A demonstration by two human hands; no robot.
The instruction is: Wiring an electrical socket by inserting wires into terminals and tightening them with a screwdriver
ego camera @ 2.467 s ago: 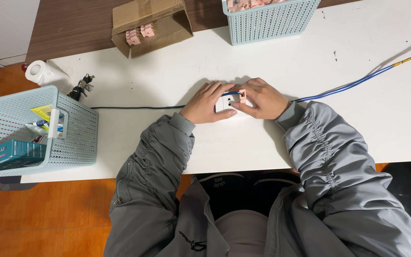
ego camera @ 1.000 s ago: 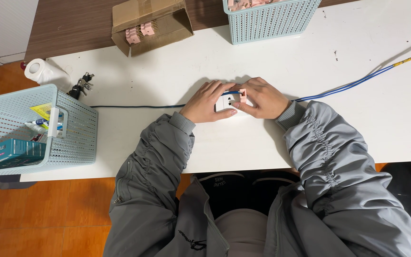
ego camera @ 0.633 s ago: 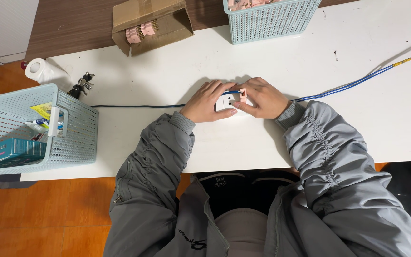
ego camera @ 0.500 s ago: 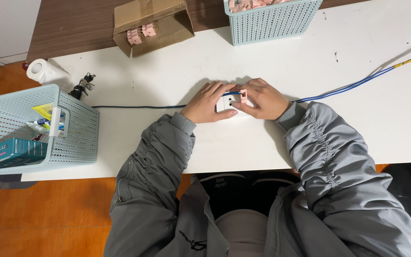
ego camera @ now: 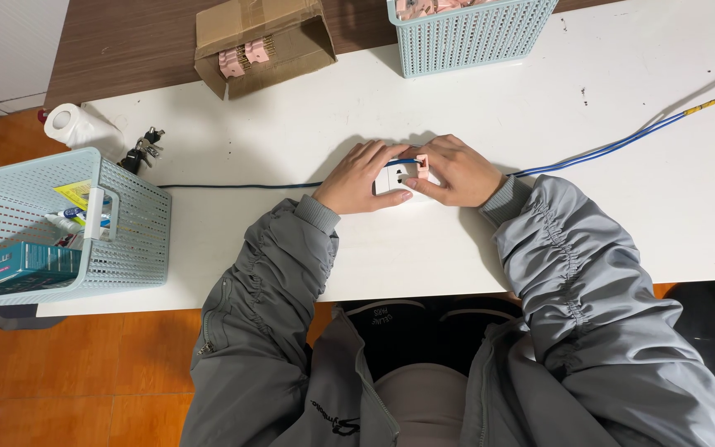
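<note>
Both hands meet at the middle of the white table around a small white wall-socket module. My left hand grips its left side, fingers curled over the top edge. My right hand holds its right side, where a small pink part shows at the fingertips. A blue cable runs from the right edge of the table to the module. A thin dark cable leads off to the left. The module's back and its cable joints are hidden under the fingers.
A light blue basket with a box and small items stands at the table's left edge. An open cardboard box with pink parts and a second blue basket sit at the back. A paper roll and keys lie at the left.
</note>
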